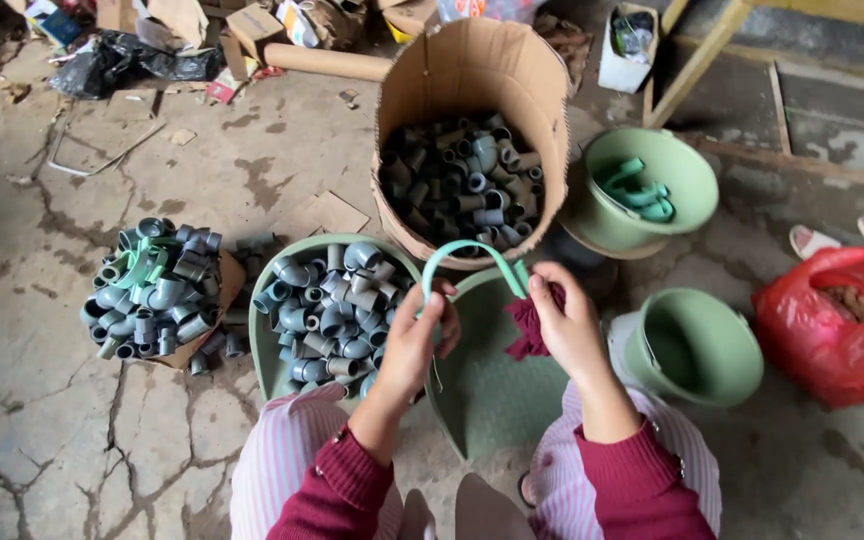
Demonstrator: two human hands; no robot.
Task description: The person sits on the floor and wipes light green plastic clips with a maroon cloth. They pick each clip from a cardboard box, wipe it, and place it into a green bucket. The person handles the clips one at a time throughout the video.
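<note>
Your left hand (415, 340) has its fingers closed on one end of a curved green strip (467, 252), and your right hand (565, 320) pinches the other end together with a dark red cloth (529, 325). The strip arches between both hands, above an empty green tub (482, 400). Just left is a tub (270, 360) full of grey pipe fittings (337, 305), and behind stands a cardboard box (472, 65).

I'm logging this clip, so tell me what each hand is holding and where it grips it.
The left hand pinches one end of a curved green pipe piece; the right hand holds its other end together with a dark red rag.
</note>
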